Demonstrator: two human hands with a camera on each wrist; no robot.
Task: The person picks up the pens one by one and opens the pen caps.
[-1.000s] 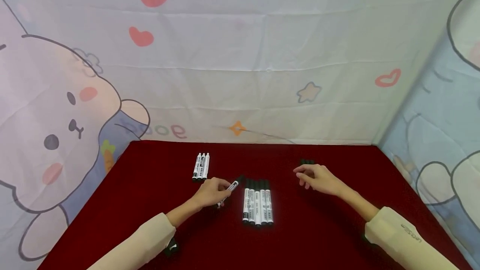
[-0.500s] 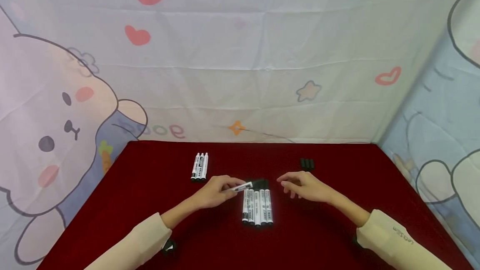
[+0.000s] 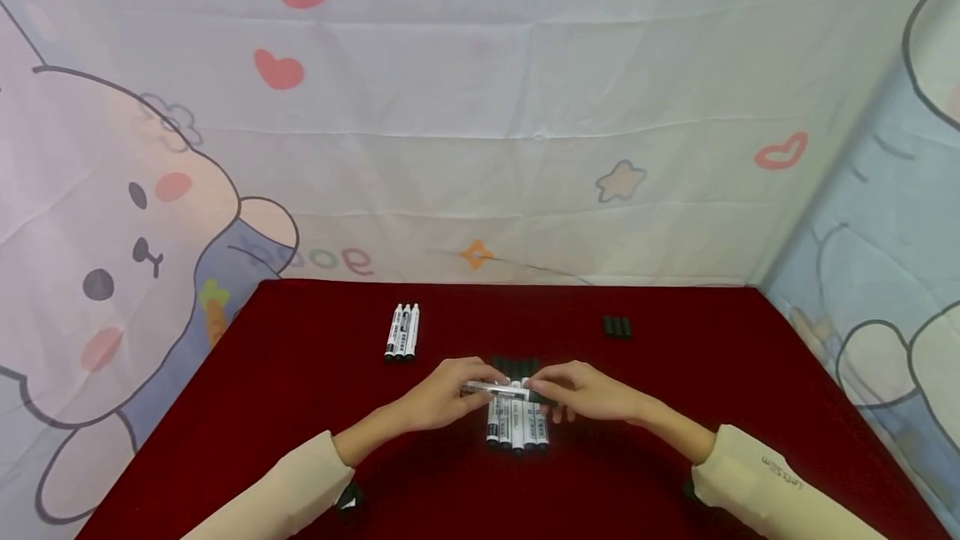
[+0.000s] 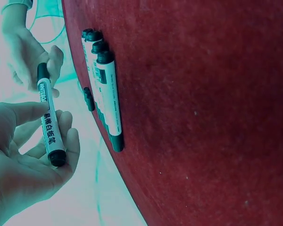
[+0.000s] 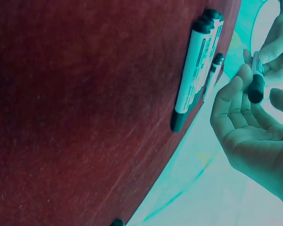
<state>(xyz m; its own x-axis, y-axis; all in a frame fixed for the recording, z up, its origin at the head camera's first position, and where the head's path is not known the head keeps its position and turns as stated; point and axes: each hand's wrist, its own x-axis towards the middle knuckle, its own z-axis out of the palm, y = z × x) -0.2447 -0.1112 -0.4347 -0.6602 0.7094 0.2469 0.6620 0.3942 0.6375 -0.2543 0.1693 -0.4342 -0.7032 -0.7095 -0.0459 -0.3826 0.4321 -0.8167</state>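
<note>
So nearest to me are my cream sleeves (image 3: 300, 473), with a small black thing (image 3: 348, 497) poking out beside the left one, can't tell what. Past those, my left hand (image 3: 446, 394) has a whiteboard marker (image 3: 487, 389) pinched between thumb and fingers, held sideways above the worktop (image 3: 315, 373), black cap towards my right. My right hand (image 3: 596, 392) is cupped around that cap end, fingers loosely bent, and the wrist view shows its thumb standing clear of the cap. Right below the marker there's a row of five markers (image 3: 517, 427), side by side, caps at the far end. Further out, three uncapped markers (image 3: 402, 332) lie together on the left, three black caps (image 3: 617, 327) on the right, then the cartoon-print cloth (image 3: 450, 107) behind.
</note>
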